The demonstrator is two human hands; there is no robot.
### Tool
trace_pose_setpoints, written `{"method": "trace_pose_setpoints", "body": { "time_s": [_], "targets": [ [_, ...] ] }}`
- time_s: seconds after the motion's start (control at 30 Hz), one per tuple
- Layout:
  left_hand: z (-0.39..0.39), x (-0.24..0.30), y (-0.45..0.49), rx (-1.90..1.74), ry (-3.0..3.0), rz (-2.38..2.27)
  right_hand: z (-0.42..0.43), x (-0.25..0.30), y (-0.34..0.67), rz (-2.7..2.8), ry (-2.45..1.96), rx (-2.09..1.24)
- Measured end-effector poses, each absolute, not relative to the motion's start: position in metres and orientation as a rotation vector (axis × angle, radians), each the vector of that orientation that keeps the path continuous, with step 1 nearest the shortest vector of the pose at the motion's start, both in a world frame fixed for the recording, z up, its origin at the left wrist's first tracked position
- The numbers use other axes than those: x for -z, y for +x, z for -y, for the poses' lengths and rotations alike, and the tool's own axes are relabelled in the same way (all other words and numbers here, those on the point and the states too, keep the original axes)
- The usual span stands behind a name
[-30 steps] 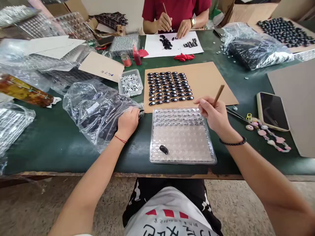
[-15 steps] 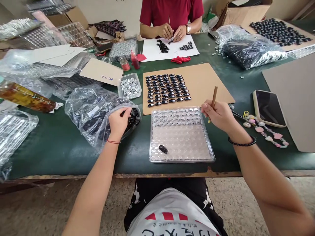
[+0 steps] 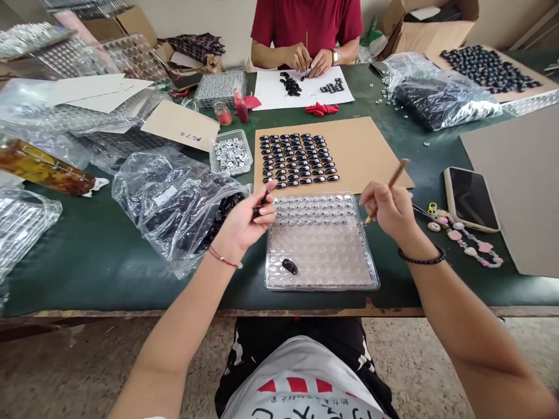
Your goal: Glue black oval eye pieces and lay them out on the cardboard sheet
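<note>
My left hand (image 3: pixel 247 224) is closed on small black glossy pieces (image 3: pixel 264 198), beside the top left corner of the clear plastic tray (image 3: pixel 323 250). Rows of small silvery round parts fill the tray's upper pockets, and one loose black oblong piece (image 3: pixel 289 266) lies at its lower left. Right of the tray, my right hand (image 3: pixel 388 208) grips a thin wooden stick (image 3: pixel 399 173) with a yellowish lower tip. To the left lies a clear plastic bag (image 3: pixel 168 198), its mouth open on many black pieces (image 3: pixel 227 212). Beyond the tray, cardboard (image 3: pixel 360 148) bears rows of black oblong pieces (image 3: pixel 294 160).
A box of small silvery parts (image 3: pixel 231 152) stands behind the bag. A phone (image 3: pixel 471 198) and beaded strap (image 3: pixel 469 238) lie at right. A liquid-filled bottle (image 3: pixel 48 169) lies at left. Across the table, a person's hands (image 3: pixel 310 61) work over white paper (image 3: pixel 266 87).
My left hand has come out of the bag's mouth and moved right to the tray's corner, with black pieces in its fingers. The stick in my right hand leans more to the right.
</note>
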State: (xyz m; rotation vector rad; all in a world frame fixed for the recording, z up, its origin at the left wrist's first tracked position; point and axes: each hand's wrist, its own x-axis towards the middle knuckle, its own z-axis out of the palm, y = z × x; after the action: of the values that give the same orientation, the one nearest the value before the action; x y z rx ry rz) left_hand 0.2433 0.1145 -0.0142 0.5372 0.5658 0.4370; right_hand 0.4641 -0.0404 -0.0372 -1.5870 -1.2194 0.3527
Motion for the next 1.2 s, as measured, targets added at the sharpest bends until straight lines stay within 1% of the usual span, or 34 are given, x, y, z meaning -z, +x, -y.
{"method": "trace_pose_setpoints", "body": {
  "time_s": [0.1,0.23,0.33,0.43,0.57,0.77,1.0,1.2],
  "targets": [
    [-0.109,0.02,0.255,-0.368,0.697,-0.537,0.031,0.024,0.45,1.067,-1.411,-0.421],
    [-0.102,0.03,0.249,-0.308,0.857,-0.556,0.018,0.011,0.427,1.086,-1.338,-0.541],
    [-0.096,0.03,0.242,-0.354,1.018,-0.578,0.015,0.016,0.415,1.102,-1.294,-0.595],
    [-0.092,0.027,0.24,-0.326,1.19,-0.612,0.018,0.027,0.41,1.081,-1.285,-0.597],
    [-0.087,0.029,0.242,-0.299,1.388,-0.683,0.025,0.032,0.407,1.113,-1.326,-0.471],
    [-0.075,0.031,0.244,-0.255,1.764,-0.618,0.027,0.029,0.401,1.351,-1.361,-0.096],
    [-0.072,0.036,0.244,-0.284,2.037,-0.608,0.032,0.04,0.395,1.611,-1.349,0.051],
    [-0.071,0.035,0.245,-0.334,2.059,-0.624,0.034,0.036,0.391,1.792,-1.403,0.164]
  ]
}}
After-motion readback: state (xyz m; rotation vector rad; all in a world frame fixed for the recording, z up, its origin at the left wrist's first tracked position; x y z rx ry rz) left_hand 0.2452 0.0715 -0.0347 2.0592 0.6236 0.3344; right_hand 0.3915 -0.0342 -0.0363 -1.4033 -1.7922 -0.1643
